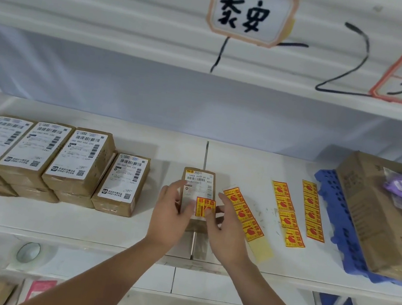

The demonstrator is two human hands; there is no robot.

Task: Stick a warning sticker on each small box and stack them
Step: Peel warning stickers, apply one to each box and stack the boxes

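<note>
Left hand (171, 211) and right hand (227, 228) clasp one small box (199, 181) between them on the white shelf (245, 165).
Left fingers curl round the box's left edge; right fingers curl at its right edge, with the thumb pressing a yellow warning sticker (204, 206) onto the near right corner of the box top. Just beside the right hand lies a sticker strip (243, 212), part peeled; two more strips (284, 214) lie further right, then a blue tray (337, 220) under a large carton (375, 216). Well left of the left hand stand labelled boxes (61, 155) in a row. Beyond and above both hands hangs a handwritten sign (253, 9).
</note>
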